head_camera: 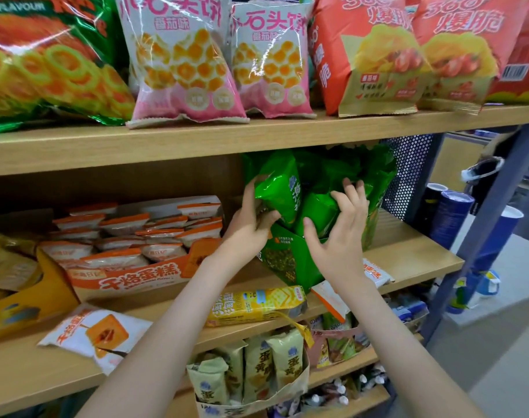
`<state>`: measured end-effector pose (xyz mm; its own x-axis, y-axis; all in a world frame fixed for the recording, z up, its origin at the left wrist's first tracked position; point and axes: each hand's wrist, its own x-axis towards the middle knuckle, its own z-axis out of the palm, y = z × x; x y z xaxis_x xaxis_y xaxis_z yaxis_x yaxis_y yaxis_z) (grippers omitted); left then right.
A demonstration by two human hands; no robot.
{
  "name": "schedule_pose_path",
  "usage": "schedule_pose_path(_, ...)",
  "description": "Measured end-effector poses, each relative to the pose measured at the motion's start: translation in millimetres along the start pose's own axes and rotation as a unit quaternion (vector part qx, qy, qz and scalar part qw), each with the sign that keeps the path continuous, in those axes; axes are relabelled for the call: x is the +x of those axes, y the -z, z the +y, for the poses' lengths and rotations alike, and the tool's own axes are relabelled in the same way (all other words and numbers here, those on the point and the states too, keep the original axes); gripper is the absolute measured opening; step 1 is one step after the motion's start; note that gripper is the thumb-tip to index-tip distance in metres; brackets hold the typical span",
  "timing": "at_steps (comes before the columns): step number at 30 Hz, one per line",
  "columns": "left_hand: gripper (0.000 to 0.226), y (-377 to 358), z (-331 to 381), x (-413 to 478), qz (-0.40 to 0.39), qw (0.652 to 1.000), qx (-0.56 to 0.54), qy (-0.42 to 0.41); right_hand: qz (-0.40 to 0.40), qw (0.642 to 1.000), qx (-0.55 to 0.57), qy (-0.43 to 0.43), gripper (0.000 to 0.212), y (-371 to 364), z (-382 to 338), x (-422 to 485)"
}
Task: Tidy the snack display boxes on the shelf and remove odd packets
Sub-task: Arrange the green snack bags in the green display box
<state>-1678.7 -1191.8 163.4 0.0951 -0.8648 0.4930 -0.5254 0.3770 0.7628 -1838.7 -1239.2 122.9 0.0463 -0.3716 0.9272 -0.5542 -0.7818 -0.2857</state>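
A: Where do we find the green display box point(287, 260)?

B: We see it on the middle shelf point(414, 251), toward the right end. It is turned corner-on to us and crammed with green packets point(326, 173) standing upright.

A: And our hands?

B: Our left hand point(251, 224) grips the leftmost green packet point(278, 188), fingers curled round its left edge and thumb across its lower front. Our right hand point(341, 236) has its fingers spread and arched. Their tips touch the packets on the box's right side, and the thumb is just beside the front rim.

A: What do we see nearby?

B: Left of the green box sits an orange display box point(130, 280) full of orange-and-white packets point(121, 236). Along the shelf's front edge lie a loose orange-and-white packet point(97, 333), a yellow packet point(257, 306) and two white-and-orange packets point(332, 297), these partly under our right wrist.
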Motion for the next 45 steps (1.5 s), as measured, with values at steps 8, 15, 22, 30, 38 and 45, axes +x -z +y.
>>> schedule_pose_path(8, 0.095, -22.2, -10.3, -22.0, 0.165, 0.966, -0.019, -0.196, 0.001, 1.0, -0.007, 0.005, 0.049, -2.0, 0.9, 0.3)
schedule_pose_path(15, 0.078, -27.9, -13.7, -15.8, 0.218, 0.956, 0.018, -0.196, -0.003, 1.0, -0.013, 0.007, 0.05, -1.0, 1.5, 0.3)
schedule_pose_path(22, 0.08, -23.2, -14.6, -7.8, 0.134, 0.981, 0.053, -0.133, 0.003, 1.0, -0.001, -0.004, 0.05, 0.4, -2.1, -1.4)
schedule_pose_path(30, 0.092, -12.8, 5.8, 23.8, -0.054, 0.991, 0.112, -0.04, 0.002, 1.0, 0.002, -0.024, 0.049, 4.9, -7.0, -0.9)
schedule_pose_path(38, 0.066, 4.2, -4.2, 17.9, -0.184, 0.97, 0.153, -0.032, -0.001, 0.998, -0.015, -0.054, 0.049, 3.8, -5.3, 3.9)
schedule_pose_path(45, 0.083, 7.6, -6.1, -3.9, -0.114, 0.975, 0.184, -0.045, -0.046, 0.977, -0.206, -0.005, 0.065, -21.1, -32.9, -2.4)
